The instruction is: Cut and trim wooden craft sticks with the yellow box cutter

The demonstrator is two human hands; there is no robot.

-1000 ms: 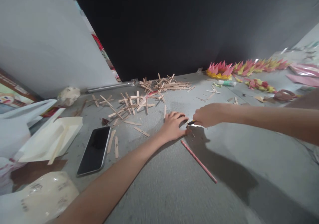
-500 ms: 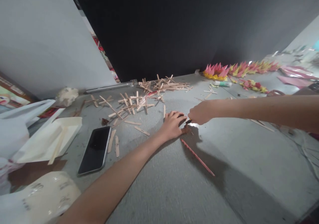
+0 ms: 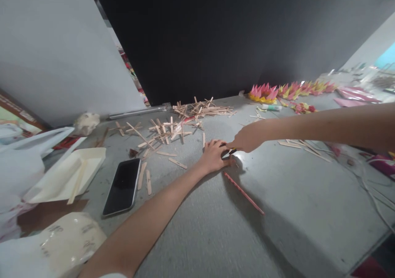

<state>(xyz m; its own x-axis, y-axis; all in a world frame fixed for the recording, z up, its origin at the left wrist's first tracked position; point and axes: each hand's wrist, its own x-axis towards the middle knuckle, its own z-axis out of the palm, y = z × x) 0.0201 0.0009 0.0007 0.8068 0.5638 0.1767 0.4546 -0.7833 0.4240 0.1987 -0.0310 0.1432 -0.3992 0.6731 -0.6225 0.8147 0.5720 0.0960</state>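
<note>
In the middle of the grey table, my left hand [image 3: 213, 155] presses down with bent fingers and the thumb tucked toward my right hand. What lies under its fingertips is too small and hidden to make out. My right hand [image 3: 247, 137] is closed around a small black-and-yellow cutter-like tool [image 3: 232, 151], its tip at the gap between my left thumb and forefinger. Just nearer to me lies a thin pink twisted stick [image 3: 244, 193]. Beyond my left hand, loose wooden craft sticks [image 3: 177, 162] are scattered, some joined in crosses.
A phone [image 3: 122, 186] lies left of my left forearm, beside a white tray [image 3: 58, 183] with a wooden stick. Pink and yellow paper decorations [image 3: 265, 93] line the back, near a glue tube [image 3: 271, 107]. A dark panel [image 3: 197, 39] rises behind; cables [image 3: 367, 187] lie at right.
My right forearm has lifted and its hand has tilted slightly, staying against my left hand. The view has shifted a little; my left hand keeps its place on the table.
</note>
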